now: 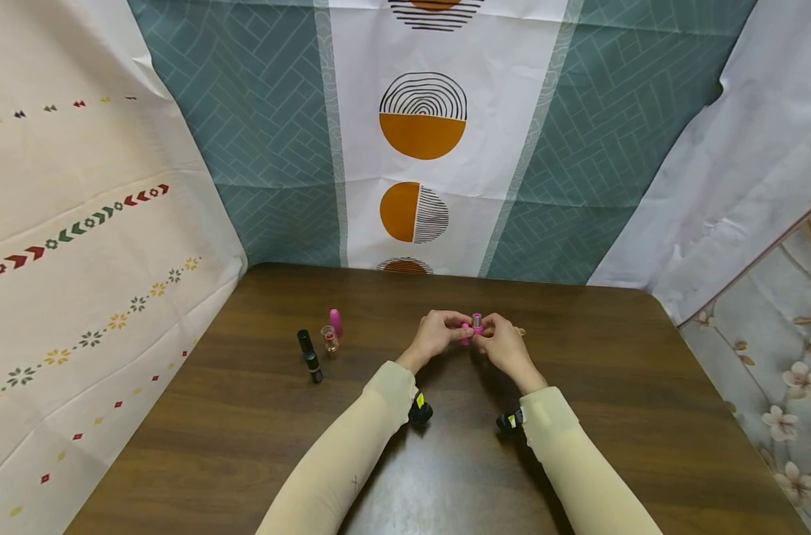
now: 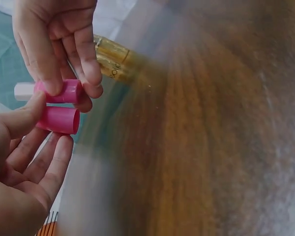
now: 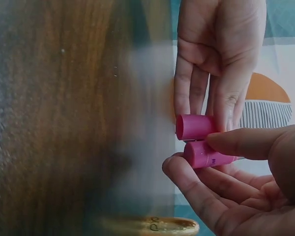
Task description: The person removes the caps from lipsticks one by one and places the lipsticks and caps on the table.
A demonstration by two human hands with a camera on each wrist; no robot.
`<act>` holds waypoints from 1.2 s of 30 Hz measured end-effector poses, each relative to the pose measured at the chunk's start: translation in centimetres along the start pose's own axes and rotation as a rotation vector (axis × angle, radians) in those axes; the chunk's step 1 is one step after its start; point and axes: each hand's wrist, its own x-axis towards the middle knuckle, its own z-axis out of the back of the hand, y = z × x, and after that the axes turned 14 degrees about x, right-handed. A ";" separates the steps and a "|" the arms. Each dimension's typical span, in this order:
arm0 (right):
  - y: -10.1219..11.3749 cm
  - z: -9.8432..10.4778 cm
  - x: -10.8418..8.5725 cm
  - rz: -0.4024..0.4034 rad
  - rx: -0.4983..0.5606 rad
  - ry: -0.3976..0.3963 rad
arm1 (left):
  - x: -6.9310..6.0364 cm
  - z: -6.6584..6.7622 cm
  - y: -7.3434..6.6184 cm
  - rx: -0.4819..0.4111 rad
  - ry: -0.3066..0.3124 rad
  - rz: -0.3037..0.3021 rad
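Note:
In the head view my left hand (image 1: pixel 435 332) and right hand (image 1: pixel 504 345) meet above the far part of the table. My left hand pinches a hollow pink lipstick cap (image 2: pixel 63 120) between thumb and fingers, its open end showing in the left wrist view. Held by my right hand's thumb and fingers is a pink lipstick base (image 3: pixel 206 154) with small dark lettering and a silvery inner tube (image 1: pixel 476 319). Cap and base lie side by side, very close together. Behind my right hand, a gold tube (image 2: pixel 112 58) with lettering lies partly hidden.
To the left on the brown wooden table (image 1: pixel 258 438) are a black tube (image 1: pixel 305 341), a second black piece (image 1: pixel 314 367) touching it, a clear-and-copper tube (image 1: pixel 329 339) and a pink tube (image 1: pixel 336 322). Patterned cloths (image 1: pixel 271 134) hang behind the table.

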 end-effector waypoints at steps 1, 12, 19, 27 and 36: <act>0.0 -0.1 0.0 -0.004 -0.002 -0.001 | 0.0 -0.1 0.1 0.009 0.002 0.000; -0.2 -0.9 0.3 -0.019 -0.126 -0.040 | -0.2 -0.2 0.4 0.092 0.005 -0.003; -0.3 -1.5 0.4 -0.011 -0.193 -0.068 | -0.1 -0.3 0.6 0.115 0.020 0.010; -0.4 -1.7 0.8 -0.030 -0.193 -0.074 | 0.3 -0.4 0.5 0.152 0.041 -0.007; -0.3 -1.6 1.0 -0.071 -0.189 -0.072 | 0.7 -0.7 0.3 0.137 0.047 -0.001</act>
